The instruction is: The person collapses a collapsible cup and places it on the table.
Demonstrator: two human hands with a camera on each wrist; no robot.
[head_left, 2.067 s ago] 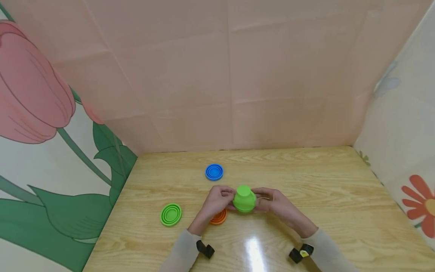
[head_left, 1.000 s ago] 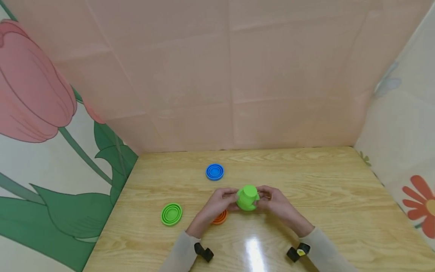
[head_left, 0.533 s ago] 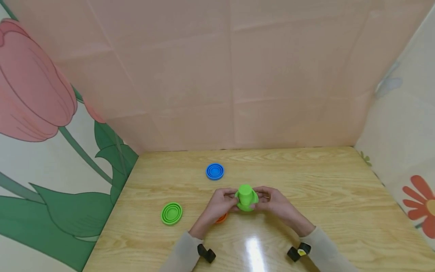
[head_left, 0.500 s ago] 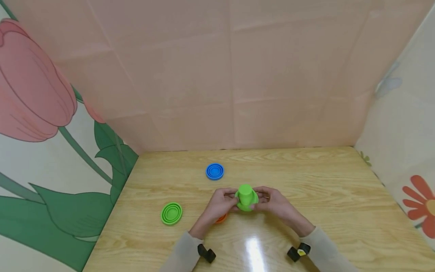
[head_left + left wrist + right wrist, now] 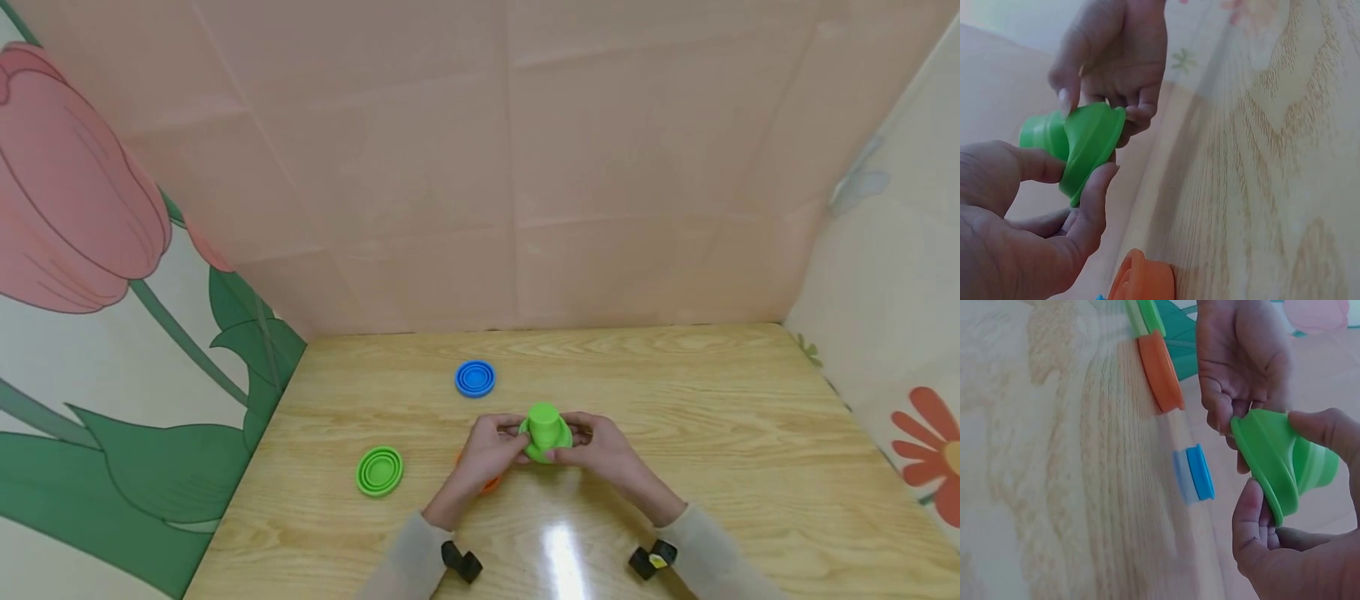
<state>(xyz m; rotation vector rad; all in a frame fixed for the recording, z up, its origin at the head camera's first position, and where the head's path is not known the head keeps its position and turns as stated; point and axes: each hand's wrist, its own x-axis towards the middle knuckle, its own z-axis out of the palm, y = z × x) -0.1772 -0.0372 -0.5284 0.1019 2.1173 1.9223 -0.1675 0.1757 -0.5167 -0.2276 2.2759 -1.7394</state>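
A green collapsible cup [image 5: 543, 425] is held upside down above the table, its narrow base upward and its wide rim downward. The wall between them looks bent and partly folded in the right wrist view. My left hand [image 5: 486, 450] pinches its left side between thumb and fingers. On the opposite side, my right hand [image 5: 602, 450] grips the rim, thumb pressing the wall. Both wrist views show the cup [image 5: 1088, 140] tilted sideways between the hands. Partly hidden beneath my left hand lies an orange flattened cup [image 5: 491, 484].
A blue flattened cup [image 5: 475, 379] lies farther back on the wooden table [image 5: 712, 417]. Another green flattened cup [image 5: 379, 472] is on the left. A pink backdrop [image 5: 510, 208] rises behind the table, with flower-patterned sheets on both sides.
The held cup's wall has folded in around the base, which now stands out as a column. Both hands keep hold of it, with small shifts of the fingers and thumbs.
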